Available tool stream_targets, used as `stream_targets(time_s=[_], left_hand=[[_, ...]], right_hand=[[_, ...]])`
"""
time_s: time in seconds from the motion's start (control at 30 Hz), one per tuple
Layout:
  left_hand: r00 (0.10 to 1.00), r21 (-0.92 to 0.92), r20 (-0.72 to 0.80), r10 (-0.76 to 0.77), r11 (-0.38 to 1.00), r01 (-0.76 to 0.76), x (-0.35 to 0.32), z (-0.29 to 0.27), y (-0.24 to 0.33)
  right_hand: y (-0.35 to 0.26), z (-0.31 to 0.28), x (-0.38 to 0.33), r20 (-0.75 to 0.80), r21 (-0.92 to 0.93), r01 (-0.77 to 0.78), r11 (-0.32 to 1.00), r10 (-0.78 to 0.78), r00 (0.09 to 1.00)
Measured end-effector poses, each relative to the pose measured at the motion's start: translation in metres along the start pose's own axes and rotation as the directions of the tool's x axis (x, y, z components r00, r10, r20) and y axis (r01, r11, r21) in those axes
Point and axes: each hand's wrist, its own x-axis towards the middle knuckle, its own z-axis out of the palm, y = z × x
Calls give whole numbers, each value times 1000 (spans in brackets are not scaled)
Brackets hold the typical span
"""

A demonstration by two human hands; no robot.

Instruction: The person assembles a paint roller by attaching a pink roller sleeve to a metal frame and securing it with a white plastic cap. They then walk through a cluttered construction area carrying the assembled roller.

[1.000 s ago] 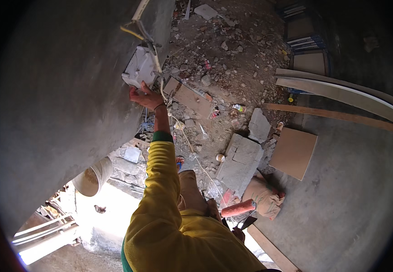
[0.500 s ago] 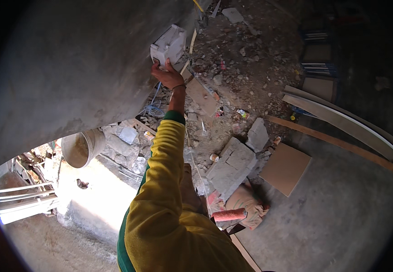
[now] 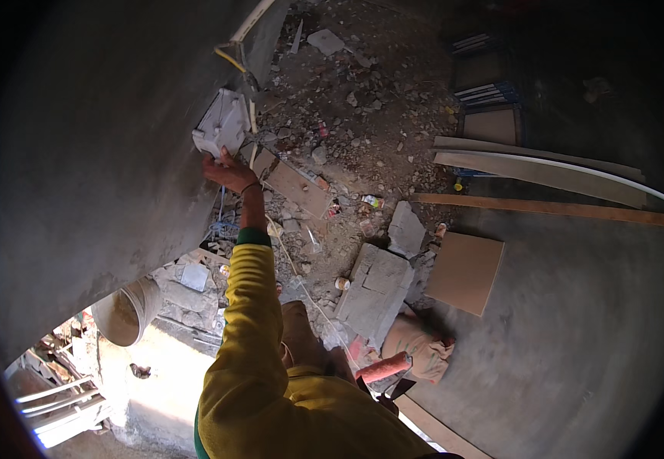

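Note:
My left arm (image 3: 252, 306), in a yellow sleeve with a green cuff, reaches up and forward to the grey wall. At its end my left hand (image 3: 229, 173) has its thumb and fingers closed about the lower end of a white box (image 3: 222, 122) that sits against the wall. Close to my right side is a paint roller (image 3: 384, 368) with a reddish cover. Only a dark, shadowed bit of my right hand (image 3: 385, 401) shows at the roller's handle; my body hides most of it.
Beside the box runs pale conduit (image 3: 252, 115). Rubble covers the ground, with a concrete block (image 3: 374, 294), a sack (image 3: 416, 348) and a brown square board (image 3: 464, 274). A bucket (image 3: 127, 314) lies by the wall's lower corner. Long planks (image 3: 546, 208) lie at right.
My view has turned, so the box and left hand appear lower and further left. The hand stays at the box's lower end. The roller remains near my right side.

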Motion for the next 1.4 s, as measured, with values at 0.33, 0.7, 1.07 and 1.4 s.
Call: stream_targets(time_s=[0.33,0.7,1.07,1.4], left_hand=[[999,103,25,-24,994,22,8,-15,7],[840,-131,479,-254,926,355,-122,-52,-25],[-612,-210,692,384,917,338,-507,-250,281],[-911,-491,-28,-411,800,-346,-613,-628,56]], right_hand=[[-48,47,-28,99,252,-107,962,84,992],[23,86,-55,-100,479,-32,877,91,991],[221,63,-166,-494,593,55,803,308,813],[390,28,-255,-700,691,90,717,633,330]])
